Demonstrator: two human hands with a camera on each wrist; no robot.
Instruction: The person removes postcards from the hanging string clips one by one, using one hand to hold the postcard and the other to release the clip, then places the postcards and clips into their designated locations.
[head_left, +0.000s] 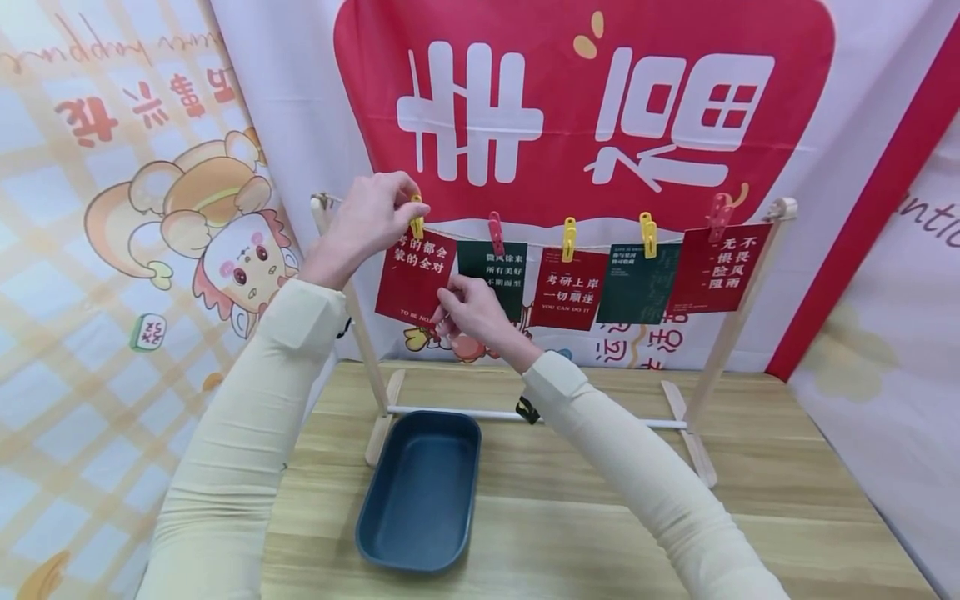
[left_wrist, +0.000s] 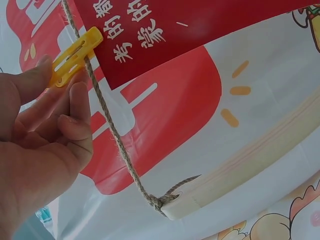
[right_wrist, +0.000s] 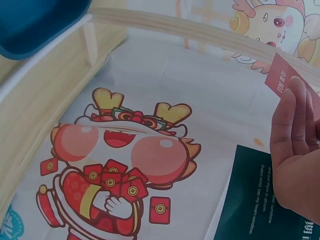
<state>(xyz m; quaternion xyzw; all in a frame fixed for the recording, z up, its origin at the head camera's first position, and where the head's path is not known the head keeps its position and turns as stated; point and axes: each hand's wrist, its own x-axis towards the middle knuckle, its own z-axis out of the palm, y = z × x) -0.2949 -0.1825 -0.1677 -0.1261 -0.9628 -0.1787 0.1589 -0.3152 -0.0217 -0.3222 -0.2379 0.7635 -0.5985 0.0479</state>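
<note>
My left hand pinches a yellow clothespin between thumb and fingers. The clothespin sits on the twine at the top edge of the leftmost red card, which hangs near the left post. My right hand holds that card's right edge, low down, with fingertips over its front in the right wrist view; the thumb is hidden there. Beside it hangs a dark green card under a red clothespin, partly covered by my right hand.
Farther right hang another red card, a green card and a red card, each clipped. The wooden stand carries the twine. A dark blue tray stands on the wooden table before it. Printed cloth hangs behind.
</note>
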